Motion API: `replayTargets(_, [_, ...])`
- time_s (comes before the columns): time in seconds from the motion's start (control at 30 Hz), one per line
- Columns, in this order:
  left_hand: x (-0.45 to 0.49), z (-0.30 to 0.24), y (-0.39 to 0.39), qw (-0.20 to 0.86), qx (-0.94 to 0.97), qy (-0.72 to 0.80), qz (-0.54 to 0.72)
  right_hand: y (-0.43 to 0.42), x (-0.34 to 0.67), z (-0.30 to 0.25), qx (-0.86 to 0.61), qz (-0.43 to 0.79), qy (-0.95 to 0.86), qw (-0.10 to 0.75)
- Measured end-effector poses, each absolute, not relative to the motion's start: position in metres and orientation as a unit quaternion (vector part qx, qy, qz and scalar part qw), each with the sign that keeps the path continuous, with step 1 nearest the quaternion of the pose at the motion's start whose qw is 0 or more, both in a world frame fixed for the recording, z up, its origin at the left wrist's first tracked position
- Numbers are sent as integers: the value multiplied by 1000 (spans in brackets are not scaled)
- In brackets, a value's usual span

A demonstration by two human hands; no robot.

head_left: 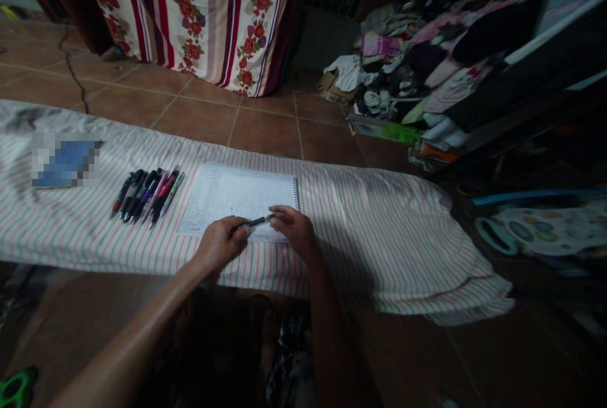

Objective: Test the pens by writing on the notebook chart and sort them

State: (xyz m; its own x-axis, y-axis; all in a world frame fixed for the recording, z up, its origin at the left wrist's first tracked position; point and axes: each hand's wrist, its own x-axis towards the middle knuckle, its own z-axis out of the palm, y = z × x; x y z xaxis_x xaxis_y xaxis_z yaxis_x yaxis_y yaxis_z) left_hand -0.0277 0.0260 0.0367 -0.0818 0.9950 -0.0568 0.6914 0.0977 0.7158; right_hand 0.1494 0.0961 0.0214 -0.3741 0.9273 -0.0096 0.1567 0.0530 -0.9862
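Two bare hands meet over a long table [393, 231] draped in white cloth with pink and grey-green stripes. The left hand [220, 240] pinches one end of a slim dark pen [257, 222]; the right hand [294, 231] closes its fingertips on the other end. Between them the pen slants slightly up to the right, above the lower part of a white spiral-bound notebook [246, 196].

A narrow strip of cloth separates the notebook from the table's near edge, and another its far edge, beyond which lies brown tiled floor [199, 107]. To the right, a broad stretch of striped cloth runs to the table's end. To the left, a slanted row of assorted pens [147, 196] sits just beside the notebook.

The held pen has a dark, straight barrel and a paler greyish section near the right fingertips; finer detail is blurred.
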Motion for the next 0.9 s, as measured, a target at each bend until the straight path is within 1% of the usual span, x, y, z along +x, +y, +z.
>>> replayTargets(0.57, [-28,37,25,288,618,679,273,97,151,23,-429,518,-652,350])
replayTargets(0.9, [-29,35,26,290,620,675,276,96,151,24,-427,519,-647,360])
